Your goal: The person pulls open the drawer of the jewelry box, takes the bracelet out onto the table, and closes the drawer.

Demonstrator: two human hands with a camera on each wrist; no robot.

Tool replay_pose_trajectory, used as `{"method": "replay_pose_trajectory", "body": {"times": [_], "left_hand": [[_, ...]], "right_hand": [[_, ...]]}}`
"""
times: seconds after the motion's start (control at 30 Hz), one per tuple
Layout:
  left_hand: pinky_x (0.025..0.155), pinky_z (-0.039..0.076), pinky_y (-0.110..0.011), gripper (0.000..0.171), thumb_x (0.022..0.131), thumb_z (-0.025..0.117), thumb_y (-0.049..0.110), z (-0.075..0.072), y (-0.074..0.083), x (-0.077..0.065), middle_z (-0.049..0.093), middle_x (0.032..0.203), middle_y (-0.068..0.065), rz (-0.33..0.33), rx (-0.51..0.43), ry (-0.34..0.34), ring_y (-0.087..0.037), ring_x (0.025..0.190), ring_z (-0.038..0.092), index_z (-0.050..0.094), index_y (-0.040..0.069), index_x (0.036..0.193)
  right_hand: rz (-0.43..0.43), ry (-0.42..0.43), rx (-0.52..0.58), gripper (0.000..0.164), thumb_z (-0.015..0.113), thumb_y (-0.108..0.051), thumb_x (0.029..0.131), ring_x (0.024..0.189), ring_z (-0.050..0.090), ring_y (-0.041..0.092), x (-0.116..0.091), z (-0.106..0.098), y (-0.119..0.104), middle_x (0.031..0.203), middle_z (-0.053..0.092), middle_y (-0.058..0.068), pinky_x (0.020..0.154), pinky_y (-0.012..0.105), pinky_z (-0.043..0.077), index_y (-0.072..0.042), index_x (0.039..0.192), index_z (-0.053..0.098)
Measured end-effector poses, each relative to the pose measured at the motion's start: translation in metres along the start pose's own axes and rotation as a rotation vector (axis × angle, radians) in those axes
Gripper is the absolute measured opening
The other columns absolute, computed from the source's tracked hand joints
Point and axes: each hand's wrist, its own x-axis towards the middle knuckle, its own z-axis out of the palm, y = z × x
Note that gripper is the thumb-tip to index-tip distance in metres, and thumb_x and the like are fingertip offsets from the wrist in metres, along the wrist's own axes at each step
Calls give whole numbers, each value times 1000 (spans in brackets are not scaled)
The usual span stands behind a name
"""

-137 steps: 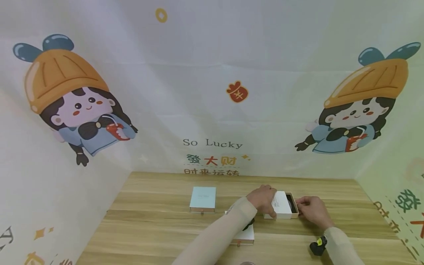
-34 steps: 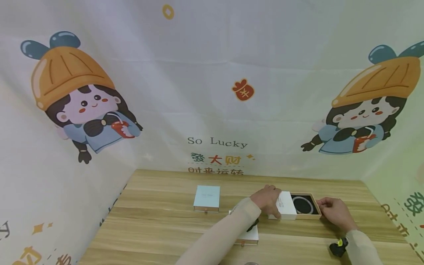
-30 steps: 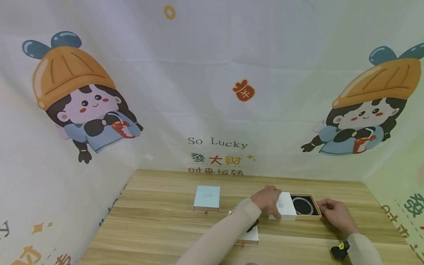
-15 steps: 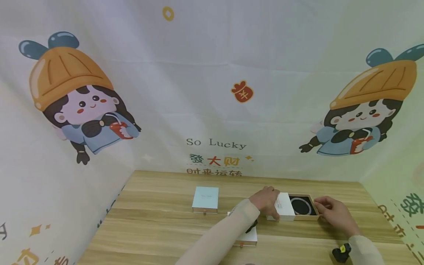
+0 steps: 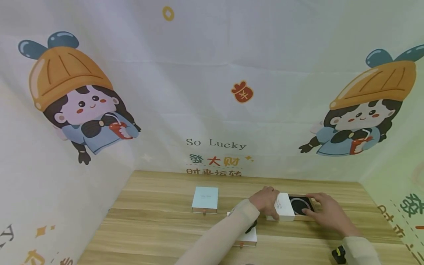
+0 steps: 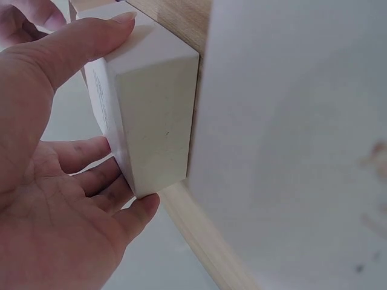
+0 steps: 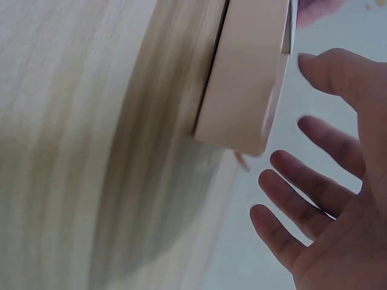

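At the table's right side, my left hand holds a white box sleeve by its left end, thumb on one side and fingers on the other. The left wrist view shows the same grip round the sleeve's plain end. A tan drawer sticks out of the sleeve to the right. In its black lining lies a pale ring-shaped bangle. Over the drawer's outer end, my right hand spreads thumb and fingers, the thumb at the bangle's edge. In the right wrist view its fingers are apart beside the drawer.
A light-blue drawer box stands left of centre. Another white box lies partly hidden under my left forearm. A small ribbon tab hangs from the drawer's end. Printed cloth walls enclose the table.
The drawer has slid out rightward from the sleeve, uncovering the bangle. My right hand has since left the drawer's end and moved over its opening. My left hand keeps its hold.
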Motion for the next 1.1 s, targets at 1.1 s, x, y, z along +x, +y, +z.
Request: {"method": "replay_pose_trajectory", "body": {"times": [1.1], "left_hand": [[105, 44, -18, 87, 75, 90, 46, 3, -2, 5, 57, 138, 6, 3, -17, 0, -8, 122, 50, 50, 20, 148]], "right_hand": [[-46, -219, -43, 52, 83, -17, 82, 99, 65, 34, 29, 5, -34, 113, 66, 21, 85, 54, 56, 3, 127, 68]]}}
